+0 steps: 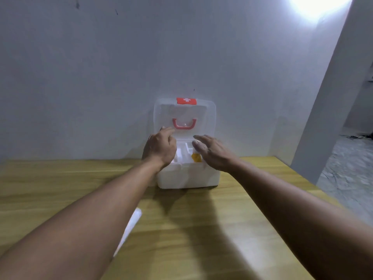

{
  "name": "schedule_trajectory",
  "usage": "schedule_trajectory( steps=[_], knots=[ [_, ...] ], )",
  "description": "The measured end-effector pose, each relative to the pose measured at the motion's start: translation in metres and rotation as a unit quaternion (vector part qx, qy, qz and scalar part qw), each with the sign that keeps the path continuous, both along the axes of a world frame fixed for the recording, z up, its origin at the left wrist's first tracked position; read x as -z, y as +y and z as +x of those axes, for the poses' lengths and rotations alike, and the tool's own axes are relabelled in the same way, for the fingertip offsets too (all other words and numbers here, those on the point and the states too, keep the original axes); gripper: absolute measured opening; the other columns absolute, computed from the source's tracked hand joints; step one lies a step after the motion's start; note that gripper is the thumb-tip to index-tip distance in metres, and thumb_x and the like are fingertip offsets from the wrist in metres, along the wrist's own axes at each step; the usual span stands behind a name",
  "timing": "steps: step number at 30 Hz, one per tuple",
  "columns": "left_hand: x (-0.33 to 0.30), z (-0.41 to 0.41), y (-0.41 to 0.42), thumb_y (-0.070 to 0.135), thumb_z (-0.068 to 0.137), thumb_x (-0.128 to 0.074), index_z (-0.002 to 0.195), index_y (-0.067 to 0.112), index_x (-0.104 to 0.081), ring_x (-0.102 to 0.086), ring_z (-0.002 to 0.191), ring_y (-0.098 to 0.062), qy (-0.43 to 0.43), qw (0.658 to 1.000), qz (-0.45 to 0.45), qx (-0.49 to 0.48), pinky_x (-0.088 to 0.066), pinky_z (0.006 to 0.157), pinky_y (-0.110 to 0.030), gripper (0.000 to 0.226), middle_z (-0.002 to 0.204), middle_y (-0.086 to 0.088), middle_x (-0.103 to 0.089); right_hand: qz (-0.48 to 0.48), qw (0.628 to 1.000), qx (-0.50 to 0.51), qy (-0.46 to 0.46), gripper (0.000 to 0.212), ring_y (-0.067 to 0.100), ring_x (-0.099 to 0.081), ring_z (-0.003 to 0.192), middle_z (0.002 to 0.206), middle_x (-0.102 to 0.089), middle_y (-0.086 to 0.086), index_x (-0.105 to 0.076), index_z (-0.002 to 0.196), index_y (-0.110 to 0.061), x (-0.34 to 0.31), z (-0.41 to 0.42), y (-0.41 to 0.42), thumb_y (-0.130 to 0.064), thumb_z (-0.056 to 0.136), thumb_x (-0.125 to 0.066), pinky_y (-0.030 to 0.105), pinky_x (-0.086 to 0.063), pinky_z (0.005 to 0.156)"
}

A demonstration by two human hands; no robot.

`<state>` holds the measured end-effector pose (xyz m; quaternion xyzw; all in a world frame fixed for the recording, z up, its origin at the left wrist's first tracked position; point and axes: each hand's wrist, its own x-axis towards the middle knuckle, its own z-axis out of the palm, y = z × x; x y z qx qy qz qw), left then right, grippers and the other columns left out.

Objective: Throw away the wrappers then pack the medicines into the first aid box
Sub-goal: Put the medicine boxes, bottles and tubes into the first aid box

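A white first aid box [187, 178] stands at the back of the wooden table [181, 229], against the wall. Its translucent lid [205, 118] is raised upright, showing a red handle [184, 124] and a red cross latch [186, 101]. An inner white tray [182, 152] shows inside, with something yellow-orange [196, 158] in its right part. My left hand [159, 147] touches the lid's lower left edge with its fingertips. My right hand [212, 151] hovers flat over the box's right side, fingers apart, holding nothing.
A white translucent object [132, 225] lies on the table near the front, mostly hidden under my left forearm. A plain wall rises right behind the box. On the right the table ends beside a pillar [327, 118] and a grey floor [347, 168].
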<state>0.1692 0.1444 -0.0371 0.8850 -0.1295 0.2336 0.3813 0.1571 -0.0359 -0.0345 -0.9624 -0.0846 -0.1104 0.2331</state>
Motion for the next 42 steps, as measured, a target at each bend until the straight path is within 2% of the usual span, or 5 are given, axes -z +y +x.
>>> schedule_trajectory(
  steps=[8,17,26,31,42],
  knots=[
    [-0.012,-0.046,0.097,0.027,0.074,-0.05,0.075,0.02,-0.066,-0.055,0.082,-0.025,0.14,0.984,0.091,-0.065,-0.051,0.086,-0.037,0.017,0.082,-0.006,-0.063,-0.144,0.988,0.042,-0.024,0.061,0.03,-0.007,0.15,0.165,-0.001,0.002,-0.016,0.153,-0.034,0.019,-0.008,0.011,-0.059,0.097,-0.016,0.058,-0.014,0.118],
    [0.011,-0.122,0.142,0.053,0.068,-0.078,0.135,0.024,-0.055,-0.063,0.108,-0.022,0.371,0.912,0.175,0.016,-0.05,0.095,-0.043,0.076,0.124,0.0,-0.059,-0.046,0.99,0.095,-0.092,0.063,0.033,-0.009,0.149,0.164,-0.006,0.01,-0.026,0.149,-0.026,0.039,-0.034,0.017,-0.058,0.096,-0.029,0.059,-0.02,0.115],
    [0.035,-0.142,0.11,0.061,0.061,-0.072,0.108,0.025,-0.071,-0.064,0.102,-0.025,0.24,0.916,0.312,-0.076,-0.045,0.076,-0.03,0.059,0.108,0.001,-0.073,-0.022,0.996,0.056,-0.066,0.067,0.031,0.001,0.15,0.164,0.007,0.009,-0.014,0.154,-0.023,0.044,-0.045,0.018,-0.053,0.098,-0.034,0.045,-0.013,0.119],
    [0.042,-0.128,0.098,0.032,0.069,-0.067,0.083,0.014,-0.076,-0.068,0.07,-0.025,0.263,0.925,0.26,-0.091,-0.049,0.051,-0.027,0.025,0.084,-0.01,-0.074,-0.023,0.998,0.036,-0.049,0.067,0.03,0.001,0.151,0.164,0.008,0.008,-0.012,0.154,-0.025,0.04,-0.048,0.013,-0.054,0.097,-0.032,0.047,-0.016,0.119],
    [-0.041,-0.056,0.047,0.03,0.069,-0.069,0.074,0.025,-0.067,-0.048,0.069,-0.024,0.134,0.983,0.106,-0.059,-0.043,0.063,-0.031,0.008,0.079,-0.002,-0.051,-0.036,0.998,0.023,-0.05,0.066,0.03,-0.004,0.15,0.164,0.007,0.003,-0.011,0.154,-0.027,0.04,-0.048,0.009,-0.056,0.097,-0.029,0.046,-0.023,0.117]
  ],
)
